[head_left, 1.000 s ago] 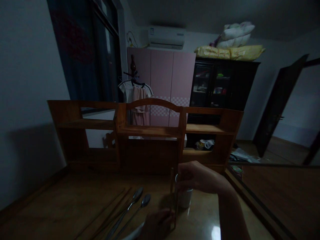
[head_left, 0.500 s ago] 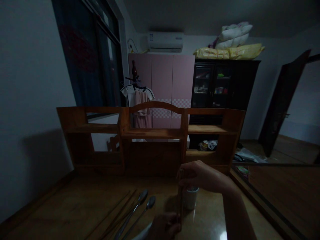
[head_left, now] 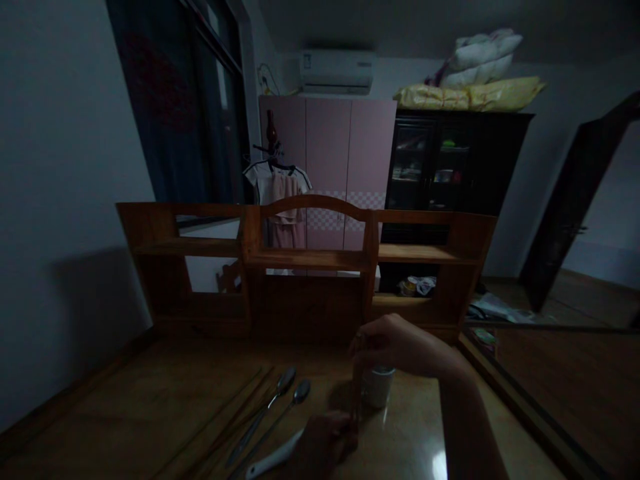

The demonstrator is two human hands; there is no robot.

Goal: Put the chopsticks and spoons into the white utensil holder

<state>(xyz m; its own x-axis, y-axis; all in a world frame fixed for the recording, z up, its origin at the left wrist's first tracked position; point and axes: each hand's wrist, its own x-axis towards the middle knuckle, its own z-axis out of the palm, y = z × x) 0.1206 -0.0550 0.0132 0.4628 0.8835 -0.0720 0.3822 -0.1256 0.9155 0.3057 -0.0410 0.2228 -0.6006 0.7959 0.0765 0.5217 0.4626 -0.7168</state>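
Note:
My right hand (head_left: 387, 343) is closed around the upper end of a thin upright stick (head_left: 357, 393), blurred and dark, its exact kind unclear. Lower down, my left hand (head_left: 325, 440) pinches the same stick near its bottom end. A white cup (head_left: 379, 388) stands just behind it, partly under my right hand. From beneath my left hand sticks out a white handle (head_left: 273, 460); its other end is hidden. Two metal spoons (head_left: 287, 380) lie to the left, beside several long thin brown sticks (head_left: 220, 433) that look like chopsticks.
A wooden shelf unit (head_left: 310, 257) runs along the back of the glossy wooden table (head_left: 165, 380). Beyond it are a pink wardrobe (head_left: 327, 147), a dark cabinet (head_left: 495, 160) and a clothes stand with garments (head_left: 280, 193). A wall (head_left: 60, 200) borders the left side.
The view has tilted slightly, showing more of the white handle. Both hands keep hold of the upright stick, which has shifted slightly left against the cup and looks more blurred.

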